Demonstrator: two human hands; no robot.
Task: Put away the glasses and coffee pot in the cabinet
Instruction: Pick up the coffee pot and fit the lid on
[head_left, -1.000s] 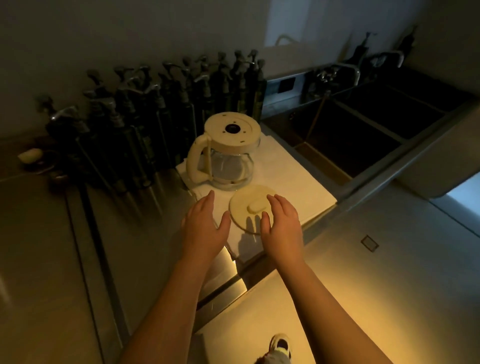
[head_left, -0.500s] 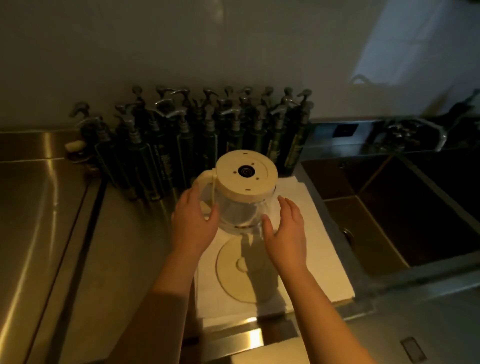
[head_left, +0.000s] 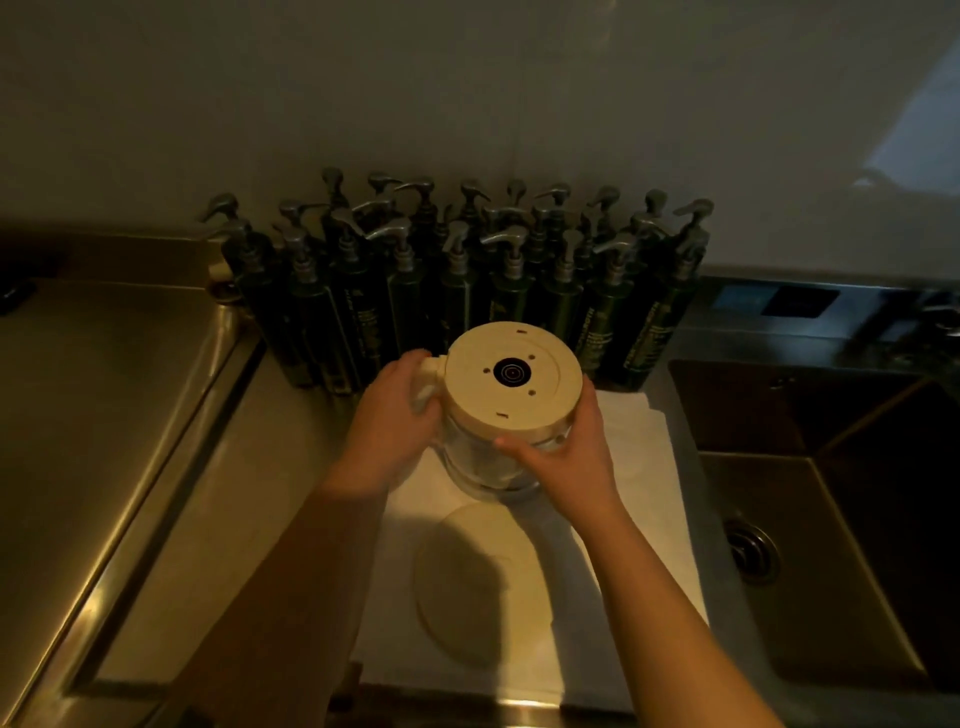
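The coffee pot (head_left: 511, 410) stands upside down on the white cloth (head_left: 644, 467). The left hand (head_left: 395, 415) grips its handle while the right hand (head_left: 561, 447) wraps its base rim. Its glass body looks fragile and slippery, so the handle is probably the safest hold.

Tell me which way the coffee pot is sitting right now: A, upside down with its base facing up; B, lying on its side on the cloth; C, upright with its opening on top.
A: the coffee pot shows its flat cream base with the round dark contact facing up, glass body below, held between the left hand and right hand.
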